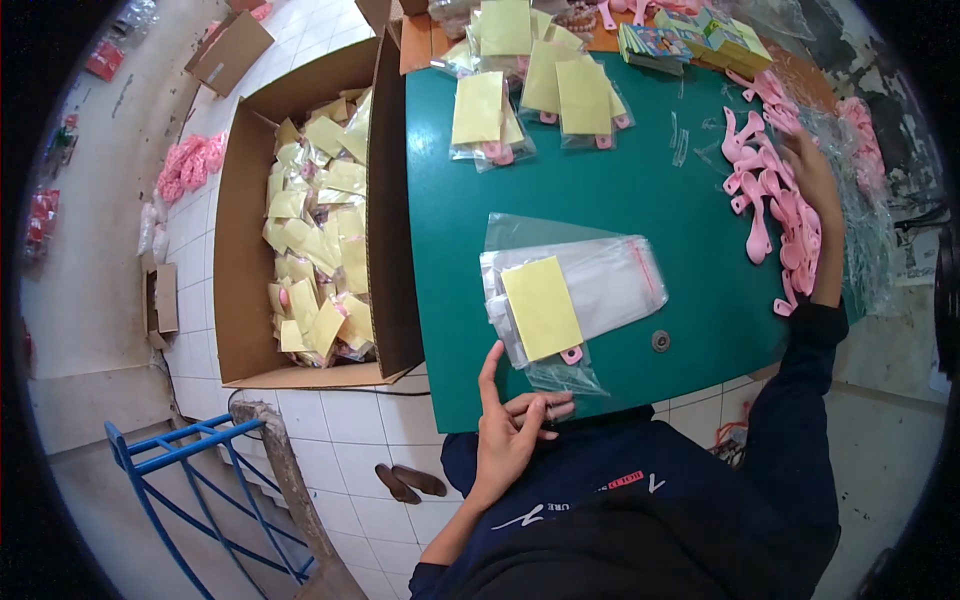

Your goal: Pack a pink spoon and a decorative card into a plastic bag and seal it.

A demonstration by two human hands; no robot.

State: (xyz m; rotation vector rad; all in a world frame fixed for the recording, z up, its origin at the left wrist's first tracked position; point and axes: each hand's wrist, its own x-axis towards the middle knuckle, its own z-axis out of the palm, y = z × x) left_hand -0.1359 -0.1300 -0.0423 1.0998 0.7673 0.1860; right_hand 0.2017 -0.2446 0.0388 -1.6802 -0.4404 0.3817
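A clear plastic bag with a pale yellow card (543,308) and a pink spoon handle (571,355) at its lower end lies on a stack of clear bags (615,285). My left hand (508,440) is at the table's near edge beside this bag's lower end. Its index finger is stretched out and the other fingers are bent, with nothing seen in them. At the right edge of the table, my right hand (812,175) reaches into a heap of pink spoons (797,235). Its fingertips are partly hidden there, so I cannot tell whether it grips one.
Several filled bags with yellow cards (583,97) lie at the back of the green table (450,250). Stacks of printed cards (700,40) sit behind right. Left of the table stands a cardboard box (245,300) full of similar bags. A blue metal frame (190,450) stands lower left.
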